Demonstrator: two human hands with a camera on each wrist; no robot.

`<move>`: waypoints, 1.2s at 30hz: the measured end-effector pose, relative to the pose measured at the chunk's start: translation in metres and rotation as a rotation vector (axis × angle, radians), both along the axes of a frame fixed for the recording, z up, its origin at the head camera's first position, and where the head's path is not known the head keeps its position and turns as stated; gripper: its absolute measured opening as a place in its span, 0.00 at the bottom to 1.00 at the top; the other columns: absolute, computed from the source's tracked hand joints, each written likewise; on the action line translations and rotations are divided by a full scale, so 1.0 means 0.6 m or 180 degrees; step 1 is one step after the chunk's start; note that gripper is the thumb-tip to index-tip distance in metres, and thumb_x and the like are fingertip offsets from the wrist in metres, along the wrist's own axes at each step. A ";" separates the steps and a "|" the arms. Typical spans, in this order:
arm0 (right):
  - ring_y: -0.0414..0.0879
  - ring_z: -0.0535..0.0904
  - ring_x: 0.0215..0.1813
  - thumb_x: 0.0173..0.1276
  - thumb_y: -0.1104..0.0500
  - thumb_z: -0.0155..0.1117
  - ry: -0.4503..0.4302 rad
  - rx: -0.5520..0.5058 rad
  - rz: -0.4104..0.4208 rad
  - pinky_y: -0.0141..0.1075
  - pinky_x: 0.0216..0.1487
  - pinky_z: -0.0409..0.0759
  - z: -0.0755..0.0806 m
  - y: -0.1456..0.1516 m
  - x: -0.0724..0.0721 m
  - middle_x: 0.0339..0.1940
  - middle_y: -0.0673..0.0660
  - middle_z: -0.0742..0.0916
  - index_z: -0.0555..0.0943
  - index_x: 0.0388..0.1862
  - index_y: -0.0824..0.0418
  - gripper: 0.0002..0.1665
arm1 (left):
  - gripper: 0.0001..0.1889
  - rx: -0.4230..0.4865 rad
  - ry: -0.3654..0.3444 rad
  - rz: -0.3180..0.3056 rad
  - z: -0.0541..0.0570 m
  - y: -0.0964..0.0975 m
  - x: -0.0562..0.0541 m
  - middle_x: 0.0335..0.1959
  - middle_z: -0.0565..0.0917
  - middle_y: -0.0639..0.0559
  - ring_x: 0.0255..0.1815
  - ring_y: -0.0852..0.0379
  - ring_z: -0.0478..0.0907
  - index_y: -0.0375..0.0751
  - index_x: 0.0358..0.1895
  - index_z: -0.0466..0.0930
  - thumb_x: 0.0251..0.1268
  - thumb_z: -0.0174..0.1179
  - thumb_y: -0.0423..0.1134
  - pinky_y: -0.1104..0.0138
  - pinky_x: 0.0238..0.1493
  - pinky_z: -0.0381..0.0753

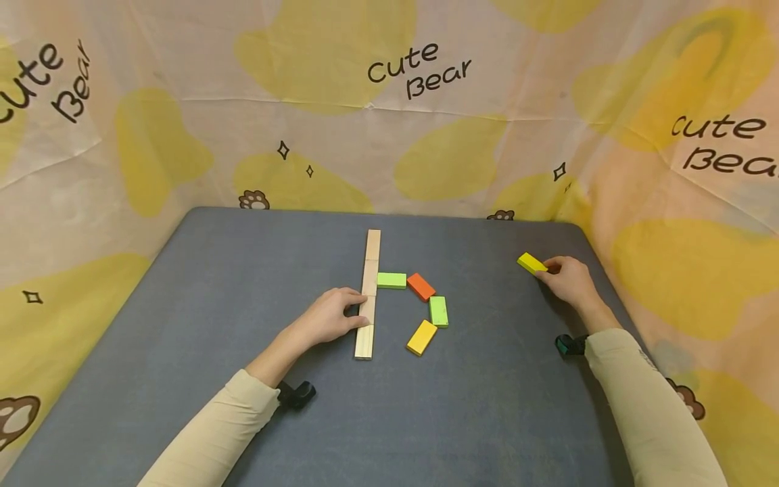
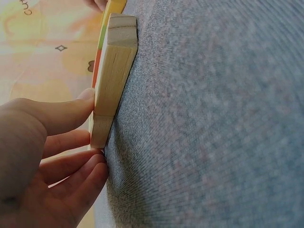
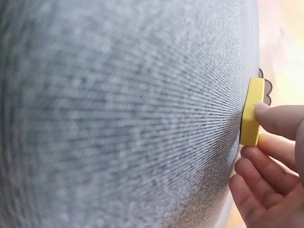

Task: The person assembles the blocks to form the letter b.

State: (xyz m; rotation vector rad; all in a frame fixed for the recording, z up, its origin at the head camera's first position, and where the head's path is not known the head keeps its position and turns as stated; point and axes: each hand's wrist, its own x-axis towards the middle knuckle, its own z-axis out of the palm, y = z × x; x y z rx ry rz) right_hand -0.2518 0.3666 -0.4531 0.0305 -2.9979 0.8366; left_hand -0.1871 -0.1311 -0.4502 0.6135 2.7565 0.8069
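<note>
At the right side of the table, my right hand (image 1: 571, 280) pinches a yellow wooden block (image 1: 532, 263) by its near end. The right wrist view has the thumb against one face of that block (image 3: 252, 111), close to the cloth. My left hand (image 1: 328, 315) touches a straight row of plain wooden blocks (image 1: 370, 270), laid end to end, with thumb and fingertips spread along it. From the row's right side curves a chain of flat blocks: a green block (image 1: 391, 281), an orange block (image 1: 421, 287), a second green block (image 1: 439, 312) and a darker yellow block (image 1: 422, 337).
Grey-blue cloth covers the table (image 1: 487, 406). A patterned curtain (image 1: 341, 135) hangs behind it and along both sides, close to my right forearm. Black wrist devices are strapped under both sleeves.
</note>
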 end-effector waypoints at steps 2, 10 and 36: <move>0.68 0.78 0.51 0.73 0.55 0.66 0.0021 -0.0025 0.0003 0.59 0.51 0.78 0.000 0.002 0.000 0.50 0.76 0.83 0.78 0.58 0.78 0.28 | 0.28 -0.0009 0.0001 0.0004 -0.001 0.000 0.000 0.66 0.78 0.39 0.68 0.38 0.72 0.35 0.68 0.77 0.69 0.67 0.45 0.47 0.68 0.70; 0.66 0.81 0.49 0.72 0.55 0.68 0.0159 -0.0185 -0.0039 0.54 0.48 0.80 0.001 -0.002 0.005 0.48 0.74 0.86 0.80 0.57 0.77 0.27 | 0.28 -0.0006 0.0037 -0.0006 -0.001 -0.001 0.002 0.65 0.78 0.38 0.68 0.38 0.73 0.35 0.68 0.77 0.69 0.67 0.45 0.47 0.68 0.71; 0.58 0.82 0.46 0.70 0.55 0.70 -0.0014 -0.0441 0.0461 0.40 0.42 0.80 0.020 -0.093 0.021 0.47 0.66 0.86 0.84 0.56 0.69 0.22 | 0.28 -0.0033 0.0018 0.0003 -0.002 0.001 0.000 0.65 0.78 0.38 0.68 0.39 0.73 0.34 0.68 0.77 0.69 0.67 0.45 0.47 0.68 0.71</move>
